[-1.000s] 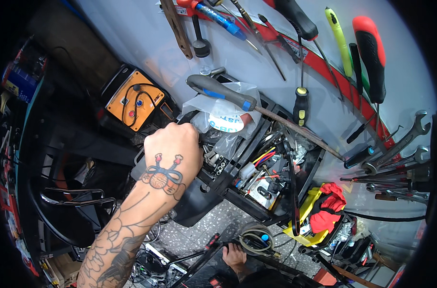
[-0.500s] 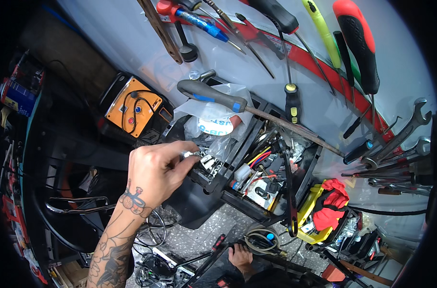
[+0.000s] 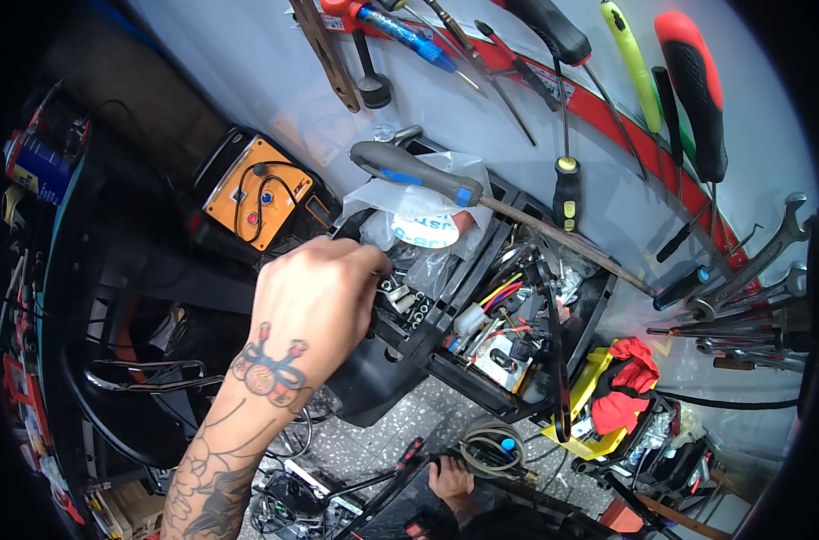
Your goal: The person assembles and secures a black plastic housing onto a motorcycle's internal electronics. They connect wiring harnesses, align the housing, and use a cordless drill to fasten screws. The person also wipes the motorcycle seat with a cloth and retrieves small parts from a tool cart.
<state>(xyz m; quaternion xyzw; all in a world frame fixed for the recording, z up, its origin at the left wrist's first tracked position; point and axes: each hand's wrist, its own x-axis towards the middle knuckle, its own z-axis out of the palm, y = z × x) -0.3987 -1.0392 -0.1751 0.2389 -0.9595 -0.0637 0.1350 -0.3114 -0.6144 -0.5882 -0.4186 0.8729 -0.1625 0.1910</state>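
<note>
Nearest, the left hand (image 3: 315,290) is hanging over small metal parts (image 3: 409,304) in a black tray (image 3: 407,345); I can't tell whether it is grasping any. Farther off, the right hand (image 3: 451,481) is lying unclenched on a dark surface (image 3: 400,507).

From the head, one fisheye view looks down over the close left hand (image 3: 315,292) to the bin (image 3: 471,391), wall (image 3: 256,72) above and floor (image 3: 399,396) below; detail near the dark left rim seems too murky to trust.
</note>
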